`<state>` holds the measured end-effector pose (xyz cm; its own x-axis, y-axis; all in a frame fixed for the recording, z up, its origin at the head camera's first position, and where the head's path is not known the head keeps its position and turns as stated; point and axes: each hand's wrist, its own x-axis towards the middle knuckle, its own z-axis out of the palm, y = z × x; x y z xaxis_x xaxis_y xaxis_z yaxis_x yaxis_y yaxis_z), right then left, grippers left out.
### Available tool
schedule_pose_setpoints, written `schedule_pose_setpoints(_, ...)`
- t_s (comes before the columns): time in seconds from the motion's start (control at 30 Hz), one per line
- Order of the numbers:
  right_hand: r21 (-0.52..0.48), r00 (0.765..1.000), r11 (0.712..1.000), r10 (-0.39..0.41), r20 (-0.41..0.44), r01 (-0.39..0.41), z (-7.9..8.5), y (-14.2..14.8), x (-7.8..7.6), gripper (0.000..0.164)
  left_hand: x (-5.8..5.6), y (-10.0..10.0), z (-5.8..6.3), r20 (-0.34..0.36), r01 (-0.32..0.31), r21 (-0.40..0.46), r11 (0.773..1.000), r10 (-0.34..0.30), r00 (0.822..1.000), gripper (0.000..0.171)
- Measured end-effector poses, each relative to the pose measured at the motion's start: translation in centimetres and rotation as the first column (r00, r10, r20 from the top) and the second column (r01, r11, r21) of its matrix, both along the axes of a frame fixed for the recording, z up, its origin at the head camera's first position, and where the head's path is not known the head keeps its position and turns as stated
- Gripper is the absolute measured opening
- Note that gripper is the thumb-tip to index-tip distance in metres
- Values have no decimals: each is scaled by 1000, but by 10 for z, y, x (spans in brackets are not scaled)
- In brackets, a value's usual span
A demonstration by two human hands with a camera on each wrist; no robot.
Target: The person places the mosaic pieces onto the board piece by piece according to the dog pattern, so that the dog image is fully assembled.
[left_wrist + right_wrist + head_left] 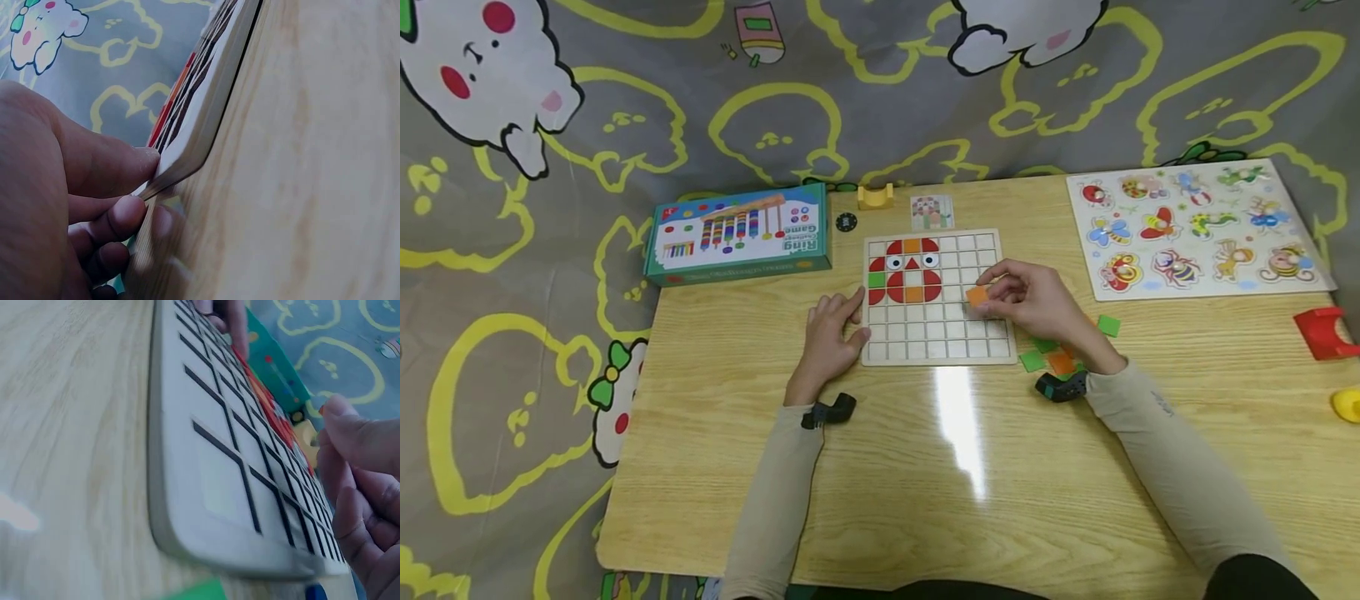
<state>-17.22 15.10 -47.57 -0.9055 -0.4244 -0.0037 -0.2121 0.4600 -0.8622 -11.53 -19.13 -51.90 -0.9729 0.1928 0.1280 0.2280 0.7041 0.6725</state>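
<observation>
A pale wooden grid board (936,360) lies on the table, with red, orange and green tiles forming a round-eyed figure in its upper left cells. My left hand (831,337) rests beside the board's left edge, index finger and thumb touching it at two spots. In the left wrist view, the thumb (119,165) lies against the board's edge near a corner. Over the board's right side, my right hand (1030,300) pinches a small orange square tile (977,297) between thumb and fingers. Only a sliver of that tile shows in the right wrist view.
Loose green tiles (1032,360) and orange tiles (1061,362) lie below the right wrist. A picture card (932,212), a yellow block (876,197) and a black disc (846,222) sit behind the board. A game box (741,233) stands left, an insect puzzle board (1198,229) right.
</observation>
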Motion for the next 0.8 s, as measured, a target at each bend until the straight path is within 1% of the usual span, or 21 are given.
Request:
schedule_pose_setpoints(0.1,35,999,999,4,-39,-3,-2,-5,0,31,-1,2,0,7,6,-7,1000,-6,1000,66)
schedule_pose_setpoints(0.17,77,996,997,-6,-92,13,-2,0,-1,30,-2,4,0,10,10,-14,1000,-10,1000,66)
schedule_pose_setpoints(0.23,125,989,991,-30,-145,48,-1,11,-3,28,-2,4,1,9,13,-19,1000,-13,1000,67)
schedule_pose_setpoints(0.33,203,974,972,-71,-215,116,1,34,-6,27,-2,4,3,5,8,-30,1000,-8,1000,66)
schedule_pose_setpoints(0.4,254,968,957,-79,-239,141,2,51,-6,27,-1,2,4,4,4,-30,1000,-4,1000,66)
schedule_pose_setpoints(0.5,305,965,940,-71,-253,150,2,70,-5,28,0,1,4,4,-2,-19,1000,2,1000,66)
schedule_pose_setpoints(0.6,302,971,946,-45,-234,117,4,81,1,30,0,0,3,1,-3,-13,1000,3,1000,66)
schedule_pose_setpoints(0.7,291,985,957,29,-172,22,5,83,10,31,0,-1,1,-1,-5,-10,1000,5,1000,66)
schedule_pose_setpoints(0.8,324,988,942,121,-94,-84,5,82,19,28,0,0,0,-1,-4,-5,1000,4,1000,66)
